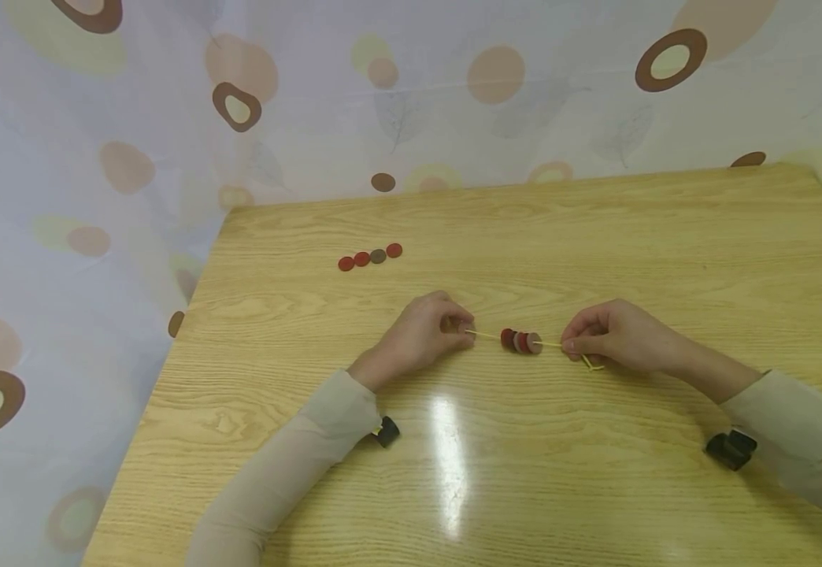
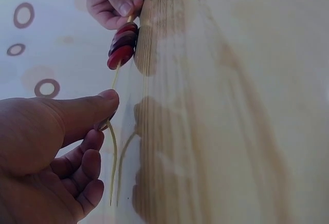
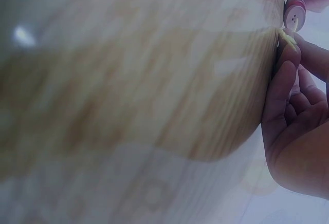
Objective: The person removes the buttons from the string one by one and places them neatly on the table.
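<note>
Near the far left corner of the surface (image 1: 666, 244), four buttons (image 1: 379, 256) lie in a row. Then comes my left hand (image 1: 421, 335): it pinches one button (image 2: 105, 125), and below it hangs the free tail of the string (image 2: 112, 170); if my thumb lifts too early, I think this button could slip off. Between my hands, over the middle of the surface, is the threaded stack (image 1: 521, 341), which could slide if I let one side sink. My right hand (image 1: 620, 335) pinches the other end; I cannot tell if a knot there would stop it
</note>
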Action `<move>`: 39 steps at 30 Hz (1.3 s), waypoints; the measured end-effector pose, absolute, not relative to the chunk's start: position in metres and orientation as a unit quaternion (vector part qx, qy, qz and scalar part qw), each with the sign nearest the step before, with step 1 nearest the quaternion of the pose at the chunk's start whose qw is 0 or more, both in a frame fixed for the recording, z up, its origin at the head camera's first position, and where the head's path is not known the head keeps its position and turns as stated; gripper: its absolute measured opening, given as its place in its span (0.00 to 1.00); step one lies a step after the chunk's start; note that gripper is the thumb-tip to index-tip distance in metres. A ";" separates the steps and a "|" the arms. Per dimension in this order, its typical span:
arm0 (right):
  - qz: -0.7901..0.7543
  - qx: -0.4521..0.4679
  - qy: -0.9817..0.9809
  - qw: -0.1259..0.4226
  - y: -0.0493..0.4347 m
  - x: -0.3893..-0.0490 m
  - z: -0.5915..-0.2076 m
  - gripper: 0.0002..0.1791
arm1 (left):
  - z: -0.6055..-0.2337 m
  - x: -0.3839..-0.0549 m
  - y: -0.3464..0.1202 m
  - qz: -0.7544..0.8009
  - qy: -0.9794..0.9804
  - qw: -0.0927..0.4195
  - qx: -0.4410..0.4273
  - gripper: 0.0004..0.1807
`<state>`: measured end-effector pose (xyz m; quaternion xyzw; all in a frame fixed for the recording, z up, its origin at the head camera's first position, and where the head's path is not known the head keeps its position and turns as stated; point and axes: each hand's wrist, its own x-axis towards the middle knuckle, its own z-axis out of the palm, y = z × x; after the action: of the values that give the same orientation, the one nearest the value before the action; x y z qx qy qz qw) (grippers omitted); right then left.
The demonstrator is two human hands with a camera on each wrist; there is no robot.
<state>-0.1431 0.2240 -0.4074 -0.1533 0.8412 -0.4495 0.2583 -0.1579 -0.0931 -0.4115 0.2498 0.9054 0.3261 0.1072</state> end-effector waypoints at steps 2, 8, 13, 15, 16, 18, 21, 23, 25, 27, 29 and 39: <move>-0.449 -0.153 0.842 0.258 0.224 -0.143 -0.408 0.09 | -0.412 -0.158 -0.094 0.327 0.905 0.106 0.249 0.12; -0.443 -0.155 0.846 0.254 0.224 -0.143 -0.407 0.09 | -0.412 -0.157 -0.096 0.324 0.908 0.104 0.246 0.13; -0.443 -0.153 0.846 0.254 0.223 -0.142 -0.408 0.09 | -0.412 -0.157 -0.098 0.327 0.907 0.108 0.242 0.14; -0.443 -0.153 0.846 0.254 0.223 -0.142 -0.408 0.09 | -0.412 -0.157 -0.099 0.328 0.907 0.108 0.241 0.14; -0.444 -0.153 0.846 0.254 0.223 -0.142 -0.408 0.09 | -0.412 -0.157 -0.100 0.329 0.907 0.108 0.241 0.14; -0.445 -0.153 0.846 0.253 0.223 -0.142 -0.408 0.09 | -0.412 -0.156 -0.101 0.329 0.907 0.106 0.241 0.14; -0.445 -0.154 0.845 0.253 0.223 -0.142 -0.408 0.09 | -0.412 -0.156 -0.102 0.331 0.907 0.105 0.239 0.14; -0.446 -0.155 0.844 0.254 0.223 -0.142 -0.408 0.09 | -0.411 -0.156 -0.103 0.332 0.907 0.105 0.239 0.14; -0.447 -0.156 0.844 0.254 0.223 -0.142 -0.408 0.09 | -0.411 -0.156 -0.104 0.333 0.906 0.106 0.238 0.14; -0.448 -0.157 0.842 0.254 0.223 -0.142 -0.408 0.09 | -0.411 -0.156 -0.105 0.334 0.906 0.106 0.238 0.13; -0.450 -0.157 0.842 0.255 0.223 -0.142 -0.408 0.09 | -0.411 -0.156 -0.106 0.335 0.905 0.106 0.239 0.13; -0.439 -0.155 0.848 0.253 0.224 -0.143 -0.407 0.08 | -0.411 -0.157 -0.108 0.333 0.906 0.111 0.238 0.15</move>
<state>-0.1427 0.2244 -0.4068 -0.1547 0.8479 -0.4394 0.2531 -0.1573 -0.1084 -0.4105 0.2382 0.9055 0.3332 0.1107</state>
